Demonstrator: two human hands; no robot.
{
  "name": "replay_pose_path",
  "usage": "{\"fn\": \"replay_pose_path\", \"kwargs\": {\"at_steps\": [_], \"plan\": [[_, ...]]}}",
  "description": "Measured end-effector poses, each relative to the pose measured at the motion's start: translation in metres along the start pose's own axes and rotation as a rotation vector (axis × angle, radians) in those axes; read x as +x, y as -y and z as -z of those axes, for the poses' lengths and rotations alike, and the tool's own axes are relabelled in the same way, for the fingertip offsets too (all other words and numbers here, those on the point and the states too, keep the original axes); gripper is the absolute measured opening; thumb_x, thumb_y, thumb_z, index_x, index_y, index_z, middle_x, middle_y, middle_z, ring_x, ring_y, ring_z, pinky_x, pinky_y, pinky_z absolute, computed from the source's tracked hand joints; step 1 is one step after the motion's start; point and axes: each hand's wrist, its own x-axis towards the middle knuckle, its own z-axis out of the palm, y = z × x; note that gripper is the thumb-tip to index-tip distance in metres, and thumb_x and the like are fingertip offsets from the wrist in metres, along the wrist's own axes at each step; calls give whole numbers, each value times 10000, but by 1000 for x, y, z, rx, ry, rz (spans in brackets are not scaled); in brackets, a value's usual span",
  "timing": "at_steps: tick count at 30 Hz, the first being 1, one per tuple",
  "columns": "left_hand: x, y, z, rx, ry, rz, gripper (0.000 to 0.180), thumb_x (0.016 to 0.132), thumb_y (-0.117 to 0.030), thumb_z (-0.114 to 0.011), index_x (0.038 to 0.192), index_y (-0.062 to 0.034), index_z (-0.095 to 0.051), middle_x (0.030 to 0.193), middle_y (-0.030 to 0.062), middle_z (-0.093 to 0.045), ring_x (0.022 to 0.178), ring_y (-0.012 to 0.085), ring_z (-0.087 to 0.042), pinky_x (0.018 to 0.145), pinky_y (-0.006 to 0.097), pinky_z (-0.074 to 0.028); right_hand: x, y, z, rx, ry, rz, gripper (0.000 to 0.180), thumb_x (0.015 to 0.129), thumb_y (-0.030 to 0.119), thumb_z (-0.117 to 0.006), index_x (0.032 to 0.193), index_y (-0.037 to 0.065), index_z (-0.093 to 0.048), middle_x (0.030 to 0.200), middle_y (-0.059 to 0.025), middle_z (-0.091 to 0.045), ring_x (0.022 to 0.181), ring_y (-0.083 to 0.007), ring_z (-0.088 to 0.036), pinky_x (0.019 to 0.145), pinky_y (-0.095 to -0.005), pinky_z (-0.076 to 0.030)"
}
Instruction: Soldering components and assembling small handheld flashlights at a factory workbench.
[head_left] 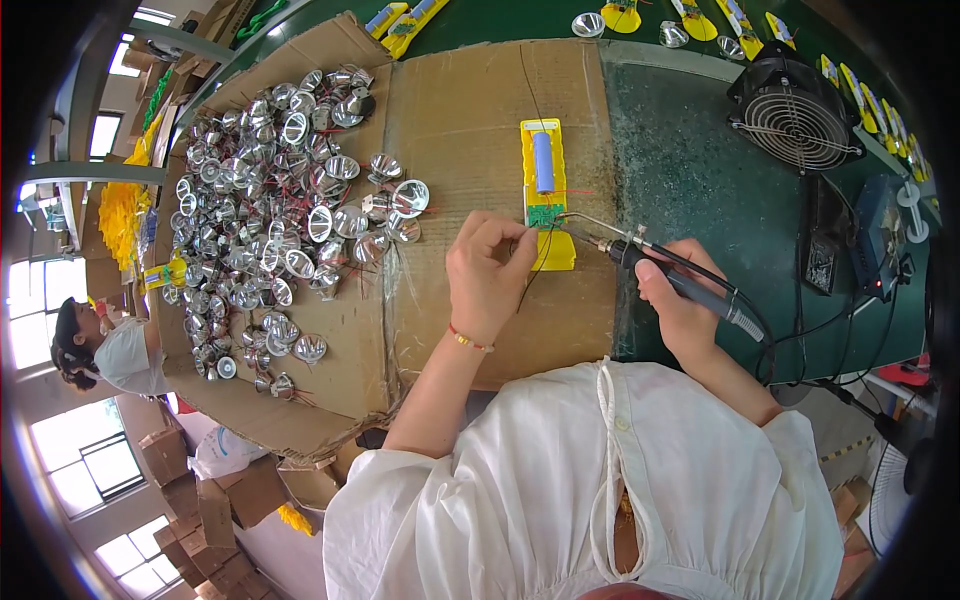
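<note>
A yellow plastic lamp housing (pixel 558 253) lies lengthwise on the cardboard in front of me. Inside it sit a blue cylindrical battery (pixel 543 162) and a small green circuit board (pixel 541 214), with thin red and dark wires running out. My left hand (pixel 488 268) is closed in a pinch at the board's left edge, on a thin dark wire (pixel 541 262). In my right hand (pixel 684 305) is a soldering iron (pixel 690 287), gripped like a pen. Its tip and a thin curved metal feed tube (pixel 592 219) point at the board from the right.
A cardboard tray (pixel 345 385) of shiny reflector cups (pixel 297 263) stands left. At the far right are a round fan (pixel 797 128) and a blue box-shaped unit (pixel 876 235) with cables. More yellow housings (pixel 693 20) line the back. Another person (pixel 125 355) is at far left.
</note>
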Motion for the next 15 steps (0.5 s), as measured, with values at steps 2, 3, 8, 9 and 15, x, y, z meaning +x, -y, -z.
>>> {"fn": "replay_pose_path", "kwargs": {"at_steps": [2,3,8,9,15], "plan": [[0,-4,0,14,21,17,49,740,-16,-652,749,5,-609,775,71,-568,596,127,-556,531,237,-450,0,-1,0,-7,4,2,137,769,86,-684,816,14,-578,673,6,-565,595,-27,-473,527,-193,-392],[0,-7,1,36,27,-12,43,737,-7,-649,745,6,-609,775,70,-568,595,126,-557,526,233,-449,1,-3,0,-10,3,-1,137,770,88,-683,815,13,-578,673,6,-565,595,-27,-473,527,-192,-392],[-5,-4,0,-12,30,36,39,729,14,-644,742,7,-607,779,71,-568,593,124,-558,519,230,-449,0,-1,0,-26,3,-4,139,771,90,-682,815,12,-577,670,5,-564,592,-29,-474,527,-192,-391],[-4,-5,-1,-21,16,34,40,729,14,-643,740,8,-606,777,72,-568,593,125,-558,520,232,-450,0,-2,1,-44,17,7,142,784,95,-667,836,11,-564,676,-15,-563,588,-50,-500,525,-199,-415],[-7,-6,-4,2,12,31,42,734,7,-640,729,9,-598,766,74,-568,590,132,-559,529,240,-454,-2,-2,1,-2,6,-5,133,769,81,-681,806,11,-574,661,7,-564,584,-27,-473,518,-191,-389]]}}
